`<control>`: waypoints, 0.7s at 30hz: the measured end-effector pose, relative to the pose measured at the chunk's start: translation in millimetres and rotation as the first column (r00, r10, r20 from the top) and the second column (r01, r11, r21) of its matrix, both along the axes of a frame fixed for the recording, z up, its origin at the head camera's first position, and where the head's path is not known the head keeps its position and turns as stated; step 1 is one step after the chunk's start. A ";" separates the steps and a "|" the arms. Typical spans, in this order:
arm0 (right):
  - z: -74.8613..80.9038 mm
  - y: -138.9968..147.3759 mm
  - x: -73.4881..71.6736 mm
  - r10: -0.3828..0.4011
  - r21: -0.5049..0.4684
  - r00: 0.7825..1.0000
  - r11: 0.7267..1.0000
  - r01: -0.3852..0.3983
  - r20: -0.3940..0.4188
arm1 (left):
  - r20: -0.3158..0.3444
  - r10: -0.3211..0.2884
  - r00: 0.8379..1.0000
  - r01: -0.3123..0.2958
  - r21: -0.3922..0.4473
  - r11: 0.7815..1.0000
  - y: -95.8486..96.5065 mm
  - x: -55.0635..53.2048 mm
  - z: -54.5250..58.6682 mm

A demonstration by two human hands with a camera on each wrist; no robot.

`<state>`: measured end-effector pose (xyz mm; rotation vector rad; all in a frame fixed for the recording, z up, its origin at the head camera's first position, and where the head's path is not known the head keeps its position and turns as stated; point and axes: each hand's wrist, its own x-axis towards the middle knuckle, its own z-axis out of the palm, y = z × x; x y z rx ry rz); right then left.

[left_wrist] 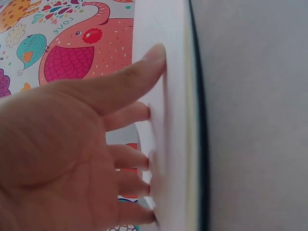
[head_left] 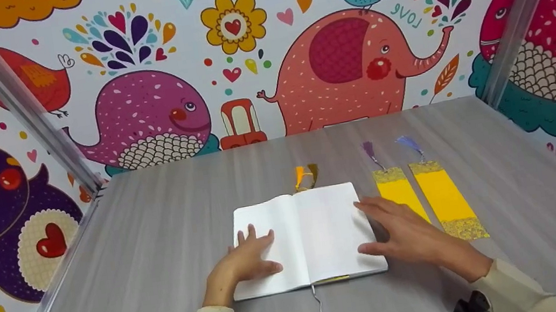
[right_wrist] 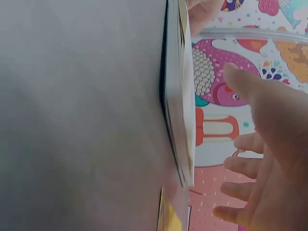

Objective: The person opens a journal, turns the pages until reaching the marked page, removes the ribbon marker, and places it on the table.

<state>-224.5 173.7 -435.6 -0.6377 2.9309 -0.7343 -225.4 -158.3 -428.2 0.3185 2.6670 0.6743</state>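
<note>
An open notebook (head_left: 329, 230) with blank white pages lies on the table. My left hand (head_left: 249, 258) rests on its left page with the fingers spread; in the left wrist view the fingertips (left_wrist: 155, 53) touch the paper. Over the right edge of the notebook hovers my right hand (head_left: 405, 230), its fingers loosely spread and holding nothing. The right wrist view shows a gap between that hand and the page edges (right_wrist: 178, 120). A yellow tassel (head_left: 300, 177) and an olive tassel (head_left: 313, 174) stick out past the notebook's top. A yellow sliver (head_left: 334, 279) shows at its bottom edge.
Two yellow bookmarks lie right of the notebook: one (head_left: 397, 188) with a purple tassel, partly behind my right hand, and another (head_left: 441, 193) with a blue tassel. A thin ribbon (head_left: 317, 300) hangs from the notebook's bottom. Patterned walls (head_left: 241, 85) enclose the grey table (head_left: 151, 261).
</note>
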 end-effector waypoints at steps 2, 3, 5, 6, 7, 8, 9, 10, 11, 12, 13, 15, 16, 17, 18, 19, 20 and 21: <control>0.3 -3.7 1.1 0.021 0.014 1.000 1.000 -0.022 0.008 | -0.001 0.000 1.000 0.000 0.000 1.000 0.3 0.0 0.6; 0.3 -5.3 1.6 0.037 0.019 0.999 0.999 -0.037 0.011 | 0.000 0.001 1.000 -0.001 0.002 1.000 0.3 0.0 0.8; -0.1 -8.5 1.9 0.077 0.029 0.997 0.997 -0.077 0.013 | 0.002 0.002 1.000 -0.002 0.005 1.000 0.3 0.1 0.9; -0.2 -10.0 2.1 0.097 0.035 0.995 0.995 -0.098 0.017 | 0.004 0.003 1.000 -0.003 0.008 1.000 0.2 0.2 0.6; -0.4 -11.3 2.3 0.120 0.041 0.993 0.992 -0.121 0.020 | 0.005 0.004 1.000 -0.004 0.012 1.000 0.1 0.2 0.3; -0.5 -12.5 2.6 0.141 0.046 0.990 0.989 -0.142 0.026 | 0.006 0.004 1.000 -0.004 0.016 1.000 0.1 0.3 0.3; -0.5 -13.7 2.8 0.163 0.052 0.986 0.985 -0.165 0.032 | 0.007 0.004 1.000 -0.004 0.019 1.000 0.0 0.4 0.1; -0.7 -14.7 2.9 0.182 0.059 0.982 0.981 -0.184 0.039 | 0.007 0.004 1.000 -0.004 0.020 1.000 -0.1 0.6 0.2; -0.6 -15.6 3.3 0.195 0.067 0.980 0.978 -0.198 0.049 | 0.006 0.003 1.000 -0.003 0.020 1.000 -0.2 0.6 -0.1; -0.5 -16.2 3.7 0.208 0.071 0.977 0.975 -0.211 0.056 | 0.005 0.002 1.000 -0.002 0.021 1.000 -0.2 0.7 -0.2; -0.4 -16.9 3.8 0.220 0.078 0.974 0.971 -0.224 0.058 | 0.003 0.001 1.000 -0.001 0.021 1.000 -0.3 0.8 -0.1; -0.9 -18.1 3.8 0.236 0.087 0.969 0.966 -0.242 0.070 | 0.003 -0.003 1.000 0.003 0.016 1.000 -0.3 0.9 0.0; -1.0 -18.6 3.8 0.239 0.090 0.968 0.965 -0.246 0.077 | 0.004 -0.003 1.000 0.003 0.016 1.000 -0.3 0.8 0.0; -0.9 -19.2 3.7 0.239 0.092 0.967 0.965 -0.247 0.086 | 0.004 -0.003 1.000 0.003 0.017 1.000 -0.3 0.7 -0.1; -1.0 -19.7 3.5 0.238 0.095 0.967 0.964 -0.247 0.095 | 0.006 -0.001 1.000 0.001 0.018 1.000 -0.1 0.6 0.3; -0.9 -20.2 3.4 0.231 0.100 0.967 0.965 -0.242 0.108 | 0.004 -0.003 1.000 0.003 0.016 1.000 0.0 0.5 0.5; -0.8 -20.5 3.1 0.224 0.102 0.967 0.966 -0.237 0.123 | 0.006 -0.002 1.000 0.002 0.019 1.000 0.3 0.4 0.6; -0.3 -20.9 2.9 0.217 0.107 0.967 0.967 -0.232 0.137 | 0.008 0.000 1.000 0.000 0.021 1.000 0.7 0.3 0.8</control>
